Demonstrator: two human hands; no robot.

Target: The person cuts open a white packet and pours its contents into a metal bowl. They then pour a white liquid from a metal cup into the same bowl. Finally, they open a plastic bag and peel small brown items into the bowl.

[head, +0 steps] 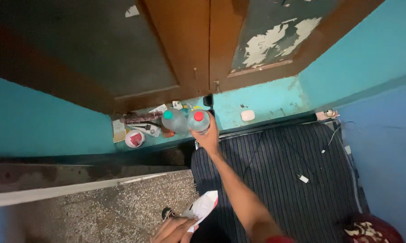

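Bottle with a red cap (199, 120) stood upright on the teal ledge (266, 101), near its front edge and below the wooden shutters (180, 45). The right hand (207, 137) was wrapped around the side of this clear plastic bottle, fingers closed on it from the front. A grip on the side like that would keep a tall bottle from tipping. The arm reached out long from the bottom of the view, because the ledge was well away from the person.

Just beside it on the left stood a second clear bottle with a green cap (172, 119). The two bottles looked like they were touching, or nearly so. Nothing held the green-capped one.

The left hand (173, 229) was low, at the bottom edge of the view. Its fingers were closed on a folded white paper with a bit of red on it (203, 207). Holding the paper down there kept it out of the way of the other arm.

More small things lay on the left end of the ledge. A round white and red tub (134, 138) sat at the front edge, with some flat packets (142, 119) behind it. A small white case (247, 115) lay alone farther right, well apart from the bottles.

Below the ledge was a mattress with dark stripes (293, 180). A speckled stone floor (113, 211) was on the left.
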